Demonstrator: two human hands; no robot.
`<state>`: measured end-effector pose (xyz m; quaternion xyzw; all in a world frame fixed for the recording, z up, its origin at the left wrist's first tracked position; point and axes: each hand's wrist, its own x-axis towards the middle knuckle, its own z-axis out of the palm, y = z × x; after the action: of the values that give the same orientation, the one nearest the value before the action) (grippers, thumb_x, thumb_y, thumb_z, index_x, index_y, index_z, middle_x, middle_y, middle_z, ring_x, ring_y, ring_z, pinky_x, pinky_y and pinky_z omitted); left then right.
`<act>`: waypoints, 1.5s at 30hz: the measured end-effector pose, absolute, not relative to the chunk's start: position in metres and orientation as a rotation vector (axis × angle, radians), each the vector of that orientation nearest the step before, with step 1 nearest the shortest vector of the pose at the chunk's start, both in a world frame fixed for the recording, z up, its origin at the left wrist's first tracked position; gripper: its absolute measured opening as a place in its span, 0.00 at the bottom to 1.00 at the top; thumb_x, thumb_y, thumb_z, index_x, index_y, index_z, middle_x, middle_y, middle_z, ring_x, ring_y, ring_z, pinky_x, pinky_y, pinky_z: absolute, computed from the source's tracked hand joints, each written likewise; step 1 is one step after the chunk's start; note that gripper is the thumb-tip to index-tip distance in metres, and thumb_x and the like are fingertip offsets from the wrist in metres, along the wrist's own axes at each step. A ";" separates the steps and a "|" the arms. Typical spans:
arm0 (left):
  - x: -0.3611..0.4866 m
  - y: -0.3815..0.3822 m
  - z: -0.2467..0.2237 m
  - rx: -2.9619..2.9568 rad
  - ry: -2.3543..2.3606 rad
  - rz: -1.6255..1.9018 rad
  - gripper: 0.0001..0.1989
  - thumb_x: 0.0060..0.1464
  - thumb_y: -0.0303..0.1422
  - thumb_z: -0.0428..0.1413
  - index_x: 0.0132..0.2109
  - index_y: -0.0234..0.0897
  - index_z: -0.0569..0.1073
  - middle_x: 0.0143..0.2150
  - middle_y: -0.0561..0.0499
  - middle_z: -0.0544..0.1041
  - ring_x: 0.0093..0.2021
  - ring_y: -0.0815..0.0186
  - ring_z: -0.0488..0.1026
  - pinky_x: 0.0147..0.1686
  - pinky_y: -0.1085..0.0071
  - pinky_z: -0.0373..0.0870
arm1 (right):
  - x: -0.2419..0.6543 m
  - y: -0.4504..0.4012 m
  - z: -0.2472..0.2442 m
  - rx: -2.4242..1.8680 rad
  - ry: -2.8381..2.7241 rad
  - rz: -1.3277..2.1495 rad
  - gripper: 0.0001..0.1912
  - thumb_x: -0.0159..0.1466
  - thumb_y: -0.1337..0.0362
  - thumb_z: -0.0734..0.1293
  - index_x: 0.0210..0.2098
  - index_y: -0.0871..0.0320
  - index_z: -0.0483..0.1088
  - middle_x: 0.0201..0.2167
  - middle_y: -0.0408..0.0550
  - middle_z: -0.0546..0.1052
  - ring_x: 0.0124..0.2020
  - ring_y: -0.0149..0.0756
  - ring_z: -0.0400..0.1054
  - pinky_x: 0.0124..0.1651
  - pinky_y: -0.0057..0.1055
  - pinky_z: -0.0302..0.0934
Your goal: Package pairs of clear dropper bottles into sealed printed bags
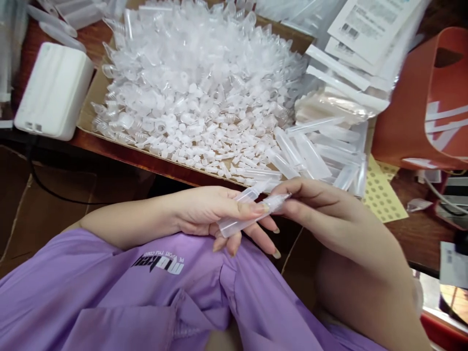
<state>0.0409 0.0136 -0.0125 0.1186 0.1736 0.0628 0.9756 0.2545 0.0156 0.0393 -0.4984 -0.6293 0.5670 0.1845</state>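
Note:
My left hand (204,209) is closed around a translucent plastic tube (234,226), its thumb pressing near the tube's narrower end. A second clear tube (249,195) also lies in that hand, behind the thumb. My right hand (325,207) pinches at the pointed, clear tip (281,198) of the first tube; whether a small separate part sits between these fingers is hidden. Just beyond both hands is a cardboard tray (91,105) heaped with small clear and white plastic caps and tips (204,87). More translucent tubes (310,156) lie in its near right corner.
A white box-shaped device (53,92) with a black cable stands left of the tray. At right are an orange bin (405,102), a yellow sticker sheet (385,195) and plastic bags with printed labels (369,29). More tubes (60,34) lie at the back left.

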 end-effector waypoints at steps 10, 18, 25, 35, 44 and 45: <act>0.033 0.007 -0.003 0.362 0.498 0.128 0.17 0.50 0.42 0.65 0.37 0.29 0.78 0.30 0.46 0.82 0.14 0.77 0.65 0.11 0.80 0.49 | 0.241 0.011 0.045 -1.409 -1.993 1.594 0.17 0.65 0.52 0.64 0.28 0.57 0.71 0.24 0.45 0.75 0.26 0.30 0.67 0.29 0.26 0.62; 0.023 0.007 -0.006 0.382 0.529 0.172 0.15 0.52 0.40 0.65 0.36 0.30 0.78 0.29 0.46 0.81 0.15 0.78 0.64 0.12 0.81 0.46 | 0.226 0.018 0.047 -1.400 -2.165 1.583 0.20 0.68 0.53 0.59 0.26 0.57 0.70 0.24 0.44 0.74 0.27 0.30 0.67 0.31 0.26 0.59; 0.016 0.010 -0.003 0.271 0.452 0.293 0.15 0.53 0.41 0.64 0.39 0.31 0.78 0.31 0.46 0.83 0.17 0.72 0.73 0.14 0.81 0.67 | 0.212 0.074 0.056 -1.627 -2.214 0.965 0.16 0.67 0.53 0.59 0.30 0.55 0.70 0.22 0.44 0.71 0.25 0.33 0.64 0.29 0.31 0.56; 0.016 0.006 -0.008 0.257 0.515 0.312 0.17 0.52 0.40 0.65 0.42 0.31 0.78 0.36 0.42 0.83 0.28 0.65 0.80 0.23 0.76 0.75 | 0.150 0.120 0.046 -1.991 -2.755 0.498 0.13 0.57 0.63 0.66 0.40 0.59 0.75 0.33 0.53 0.79 0.33 0.43 0.71 0.31 0.33 0.57; 0.013 0.007 -0.008 0.271 0.547 0.297 0.18 0.51 0.42 0.65 0.41 0.31 0.77 0.34 0.44 0.83 0.26 0.67 0.80 0.22 0.78 0.75 | 0.176 0.098 0.058 -1.766 -2.371 0.834 0.08 0.57 0.67 0.66 0.37 0.59 0.72 0.28 0.45 0.74 0.28 0.32 0.65 0.30 0.31 0.55; 0.012 0.007 -0.008 0.283 0.544 0.291 0.18 0.51 0.43 0.65 0.41 0.31 0.77 0.34 0.45 0.83 0.26 0.67 0.80 0.21 0.78 0.74 | 0.183 0.092 0.060 -1.673 -2.249 0.973 0.07 0.57 0.67 0.66 0.36 0.58 0.72 0.28 0.44 0.74 0.28 0.30 0.64 0.31 0.30 0.57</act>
<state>0.0124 0.0068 -0.0085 0.1389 0.2669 0.1426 0.9429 0.1826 0.0921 0.0602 -0.5618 -0.7550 0.3266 0.0872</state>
